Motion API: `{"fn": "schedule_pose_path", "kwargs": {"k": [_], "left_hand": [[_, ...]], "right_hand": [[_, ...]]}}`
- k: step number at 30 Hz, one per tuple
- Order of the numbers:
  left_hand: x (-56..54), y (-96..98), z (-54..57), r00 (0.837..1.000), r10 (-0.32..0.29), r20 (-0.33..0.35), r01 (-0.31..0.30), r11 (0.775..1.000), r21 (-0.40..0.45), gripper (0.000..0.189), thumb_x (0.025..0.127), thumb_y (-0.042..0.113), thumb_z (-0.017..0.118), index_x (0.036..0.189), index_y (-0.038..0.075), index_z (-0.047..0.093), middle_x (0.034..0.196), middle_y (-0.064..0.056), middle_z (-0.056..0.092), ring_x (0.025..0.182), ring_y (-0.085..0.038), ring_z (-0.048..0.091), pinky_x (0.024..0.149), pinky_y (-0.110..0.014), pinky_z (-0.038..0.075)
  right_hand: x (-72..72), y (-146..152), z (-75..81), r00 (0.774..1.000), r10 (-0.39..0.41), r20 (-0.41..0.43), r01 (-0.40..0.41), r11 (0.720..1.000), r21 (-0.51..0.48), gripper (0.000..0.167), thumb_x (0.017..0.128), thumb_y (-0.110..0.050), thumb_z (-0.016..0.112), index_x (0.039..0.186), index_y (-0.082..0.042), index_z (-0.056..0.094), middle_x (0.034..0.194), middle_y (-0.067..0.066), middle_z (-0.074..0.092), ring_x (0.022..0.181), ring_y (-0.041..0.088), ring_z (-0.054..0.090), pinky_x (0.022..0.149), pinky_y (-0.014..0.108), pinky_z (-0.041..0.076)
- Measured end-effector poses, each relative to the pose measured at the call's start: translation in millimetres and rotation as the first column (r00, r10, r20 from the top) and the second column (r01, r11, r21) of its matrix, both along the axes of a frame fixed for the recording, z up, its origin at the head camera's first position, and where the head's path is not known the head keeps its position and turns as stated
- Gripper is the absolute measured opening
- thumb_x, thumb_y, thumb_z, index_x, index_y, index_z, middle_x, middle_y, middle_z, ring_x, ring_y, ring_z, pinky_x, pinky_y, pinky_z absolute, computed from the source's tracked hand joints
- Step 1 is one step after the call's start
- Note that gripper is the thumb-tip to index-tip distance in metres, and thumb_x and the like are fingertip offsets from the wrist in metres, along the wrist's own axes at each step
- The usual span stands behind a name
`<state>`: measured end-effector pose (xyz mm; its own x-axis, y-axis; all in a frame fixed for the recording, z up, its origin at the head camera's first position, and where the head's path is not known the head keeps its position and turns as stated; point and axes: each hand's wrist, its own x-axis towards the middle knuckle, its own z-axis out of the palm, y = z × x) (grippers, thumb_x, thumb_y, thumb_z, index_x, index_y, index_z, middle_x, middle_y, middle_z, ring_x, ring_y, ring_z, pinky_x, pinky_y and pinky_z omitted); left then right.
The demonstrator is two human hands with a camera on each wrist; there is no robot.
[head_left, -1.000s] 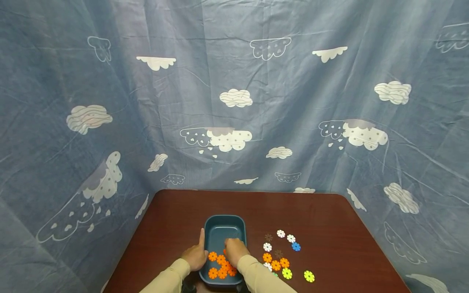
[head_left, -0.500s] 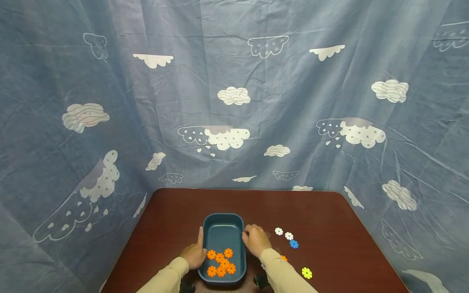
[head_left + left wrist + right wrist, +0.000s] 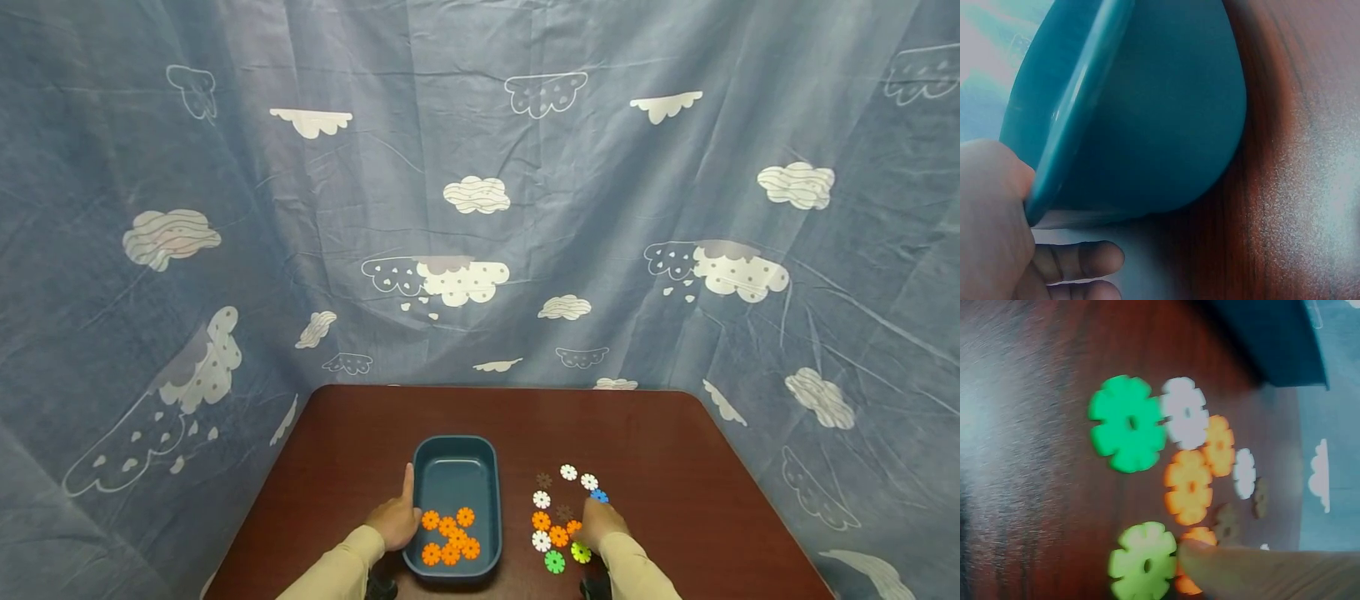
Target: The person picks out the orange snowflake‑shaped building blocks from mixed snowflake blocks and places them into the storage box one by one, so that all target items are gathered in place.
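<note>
My left hand (image 3: 393,523) holds the left side of a dark blue-green plastic bin (image 3: 456,479), its index finger straight along the rim and its thumb over the edge. In the left wrist view two fingers (image 3: 1100,259) extend outside the bin wall. Several orange flower-shaped discs (image 3: 431,553) lie at the bin's near end. To the bin's right, my right hand (image 3: 602,525) reaches down among loose discs. One of its fingers (image 3: 1241,565) is straight and touches an orange disc (image 3: 573,527), partly covering it. A yellow-green disc (image 3: 581,552) lies right beside that finger.
Around the right hand lie a green disc (image 3: 555,562), white discs (image 3: 542,500), brown discs (image 3: 543,481), a partly covered blue disc (image 3: 599,496) and other orange ones (image 3: 558,536). The brown table (image 3: 637,425) ends at a blue cloud-print curtain (image 3: 465,350).
My right hand has left the bin and moved right, over the rim, to the loose discs. The orange discs in the bin now show uncovered. My left hand stays at the rim.
</note>
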<state>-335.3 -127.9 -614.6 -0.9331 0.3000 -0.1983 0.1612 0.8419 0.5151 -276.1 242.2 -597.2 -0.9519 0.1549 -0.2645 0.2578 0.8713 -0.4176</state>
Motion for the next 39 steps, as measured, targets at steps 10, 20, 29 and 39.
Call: {"fn": "schedule_pose_path", "kwargs": {"k": [10, 20, 29, 39], "left_hand": [[0.8, 0.5, 3.6, 1.0, 0.0, 0.023, 0.0, 1.0, -0.007, 0.087, 0.099, 0.019, 0.058, 0.162, 0.005, 0.001, 0.066, -0.005, 0.055, 0.056, -0.022, 0.051, 0.059, -0.04, 0.04], [-1.2, 0.2, 1.6, 1.0, 0.004, 0.017, -0.004, 1.0, -0.013, 0.086, 0.099, 0.02, 0.057, 0.162, 0.005, 0.001, 0.066, -0.005, 0.055, 0.055, -0.021, 0.049, 0.058, -0.039, 0.038], [-2.2, 1.0, 6.8, 1.0, 0.005, -0.006, -0.005, 1.0, -0.009, 0.086, 0.099, 0.019, 0.058, 0.162, 0.005, 0.002, 0.068, -0.007, 0.057, 0.054, -0.021, 0.048, 0.057, -0.039, 0.039], [-0.9, -0.4, 2.0, 1.0, -0.007, -0.004, 0.007, 1.0, -0.004, 0.087, 0.097, 0.018, 0.058, 0.162, 0.004, 0.002, 0.077, -0.01, 0.064, 0.061, -0.022, 0.055, 0.064, -0.045, 0.047]], "right_hand": [[-0.6, 2, -6.3, 1.0, -0.002, -0.03, -0.001, 0.997, -0.071, 0.026, 0.082, -0.009, 0.081, 0.091, -0.002, 0.057, 0.084, 0.01, 0.061, 0.074, 0.023, 0.055, 0.067, 0.038, 0.046], [-6.3, 12, -10.8, 0.999, -0.039, -0.02, 0.032, 0.961, -0.275, 0.022, 0.078, 0.0, 0.068, 0.081, -0.003, 0.047, 0.076, 0.007, 0.045, 0.069, 0.021, 0.045, 0.064, 0.033, 0.037], [-22.4, -10, 13.6, 0.96, -0.17, -0.223, 0.048, 0.883, -0.467, 0.007, 0.087, 0.006, 0.058, 0.093, 0.006, 0.061, 0.074, 0.009, 0.058, 0.064, 0.019, 0.055, 0.06, 0.034, 0.05], [-39.5, -97, 29.1, 0.917, 0.117, -0.382, -0.246, 0.918, -0.311, 0.007, 0.089, -0.006, 0.066, 0.086, -0.008, 0.072, 0.078, 0.0, 0.063, 0.067, 0.013, 0.05, 0.065, 0.03, 0.043]]}}
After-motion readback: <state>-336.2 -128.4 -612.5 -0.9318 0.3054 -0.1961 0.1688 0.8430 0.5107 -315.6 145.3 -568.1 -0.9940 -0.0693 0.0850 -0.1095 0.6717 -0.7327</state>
